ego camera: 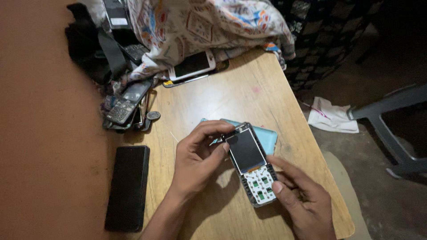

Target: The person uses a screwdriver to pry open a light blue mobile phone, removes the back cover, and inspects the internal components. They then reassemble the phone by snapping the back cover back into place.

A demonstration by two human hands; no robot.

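You work over a wooden table (249,95) that fills the middle of the view. At twelve o'clock a patterned cloth (200,22) lies heaped, with a white smartphone (192,65) at its lower edge. At eight o'clock a black phone (128,186) lies flat near the table's left edge. At ten o'clock sits a pile of old keypad phones (126,104). Your left hand (198,160) curls in at centre, thumb and fingers pinching the upper left edge of the opened keypad phone (251,164). Your right hand (302,200), at five o'clock, pinches that phone's lower end. The phone is tilted, screen dark, white keypad board bare, just above a light blue cover (267,135).
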